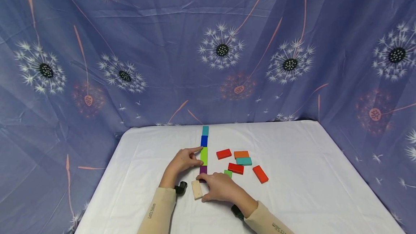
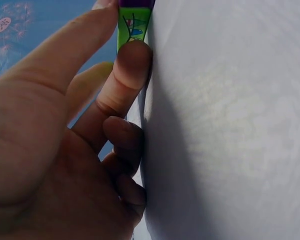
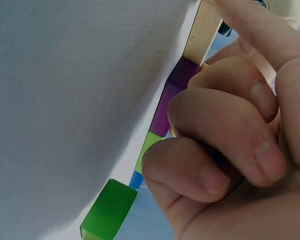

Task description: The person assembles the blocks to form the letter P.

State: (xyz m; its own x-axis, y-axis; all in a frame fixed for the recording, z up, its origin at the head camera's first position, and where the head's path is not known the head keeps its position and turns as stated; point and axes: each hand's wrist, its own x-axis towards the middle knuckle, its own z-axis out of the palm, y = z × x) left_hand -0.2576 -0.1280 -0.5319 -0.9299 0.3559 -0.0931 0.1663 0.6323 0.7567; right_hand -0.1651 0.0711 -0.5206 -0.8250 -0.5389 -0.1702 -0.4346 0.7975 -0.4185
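A row of coloured blocks runs away from me: purple (image 1: 203,169), lime green (image 1: 204,156), blue (image 1: 204,141) and light blue (image 1: 205,130). My left hand (image 1: 183,160) holds the lime green block along its left side, index finger near the far end and thumb near the near end. Its other fingers are curled, as the left wrist view shows. At the near end of the row, my right hand (image 1: 221,187) pinches a plain wooden block (image 1: 196,190) by its ends between index finger and thumb. This block lies slightly slanted, close to the purple end.
To the right lie loose blocks: several red ones, including one red block (image 1: 260,174) furthest right, an orange block (image 1: 241,154), a teal block (image 1: 243,161) and a green block (image 1: 228,173) partly behind my right hand. A white cloth (image 1: 292,198) covers the table; a patterned curtain hangs behind.
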